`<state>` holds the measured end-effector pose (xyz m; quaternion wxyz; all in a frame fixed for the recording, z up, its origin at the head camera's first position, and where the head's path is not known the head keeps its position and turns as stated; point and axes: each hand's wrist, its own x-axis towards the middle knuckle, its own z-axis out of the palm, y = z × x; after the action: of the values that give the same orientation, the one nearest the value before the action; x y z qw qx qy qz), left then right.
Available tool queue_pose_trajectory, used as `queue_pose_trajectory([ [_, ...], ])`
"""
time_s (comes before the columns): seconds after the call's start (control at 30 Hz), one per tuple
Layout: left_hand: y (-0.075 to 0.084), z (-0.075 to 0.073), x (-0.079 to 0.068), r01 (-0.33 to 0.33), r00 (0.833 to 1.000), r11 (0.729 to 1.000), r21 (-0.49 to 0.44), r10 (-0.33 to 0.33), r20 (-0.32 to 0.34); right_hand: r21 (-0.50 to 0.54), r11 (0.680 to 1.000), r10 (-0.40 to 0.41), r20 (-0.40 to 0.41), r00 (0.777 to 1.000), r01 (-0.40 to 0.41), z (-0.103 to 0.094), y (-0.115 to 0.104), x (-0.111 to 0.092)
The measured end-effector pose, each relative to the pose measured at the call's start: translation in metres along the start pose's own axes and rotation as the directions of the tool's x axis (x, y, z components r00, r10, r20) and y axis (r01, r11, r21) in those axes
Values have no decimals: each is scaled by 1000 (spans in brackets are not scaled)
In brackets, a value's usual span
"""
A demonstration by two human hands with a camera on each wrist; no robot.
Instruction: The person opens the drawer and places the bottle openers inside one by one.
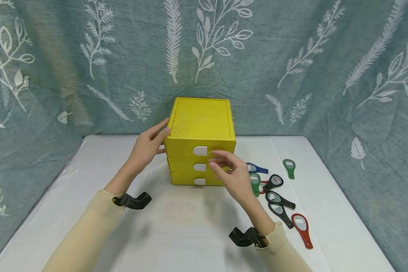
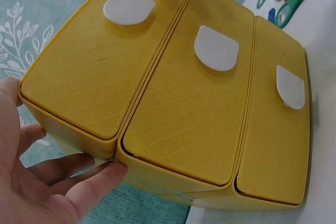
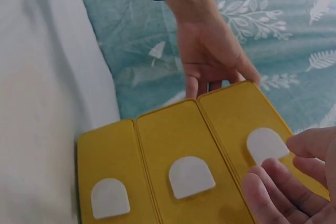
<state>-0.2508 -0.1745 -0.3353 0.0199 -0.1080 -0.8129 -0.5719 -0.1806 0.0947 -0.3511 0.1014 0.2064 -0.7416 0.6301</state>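
A yellow three-drawer box (image 1: 201, 119) stands on the table with its front toward me. Each drawer carries a white rounded tab, among them the top one (image 1: 200, 151), and all three look pushed in. My left hand (image 1: 145, 145) rests against the box's left side, thumb near the top front edge and fingers spread along the side wall. Just in front of the drawer fronts, my right hand (image 1: 234, 174) hovers with loosely bent fingers, holding nothing. In the right wrist view its fingertips (image 3: 273, 169) lie close to the top tab (image 3: 266, 145); whether they touch it, I cannot tell.
Several handled pieces with oval glassy heads, like small magnifiers, lie right of the box: a red one (image 1: 301, 224), a green one (image 1: 289, 168), a blue one (image 1: 258, 169) and black ones (image 1: 280, 199). A patterned curtain (image 1: 132, 56) hangs behind the white table (image 1: 176, 230).
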Motion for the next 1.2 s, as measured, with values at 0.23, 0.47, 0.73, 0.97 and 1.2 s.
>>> queue_pose_trajectory([
  [0.23, 1, 1, 0, -10, 1000, 1000, -14, 10, 5, 49, 999, -19, -4, 1000, 19, 2, 1, 2],
  [0.47, 1, 1, 1, -20, 1000, 1000, -19, 20, -4, 104, 994, -30, -3, 1000, 30, 5, 22, 13],
  [0.73, -1, 2, 0, -21, 1000, 1000, -10, 21, -19, 55, 997, -51, -89, 995, 56, 8, 27, 18],
  [0.97, -2, 2, 0, -29, 999, 999, -14, 29, -15, 74, 995, -62, 1, 998, 62, 4, 12, 23],
  [1.2, -2, 1, -1, -24, 999, 1000, -1, 24, -28, 56, 998, -36, 68, 997, 33, 3, -3, 27],
])
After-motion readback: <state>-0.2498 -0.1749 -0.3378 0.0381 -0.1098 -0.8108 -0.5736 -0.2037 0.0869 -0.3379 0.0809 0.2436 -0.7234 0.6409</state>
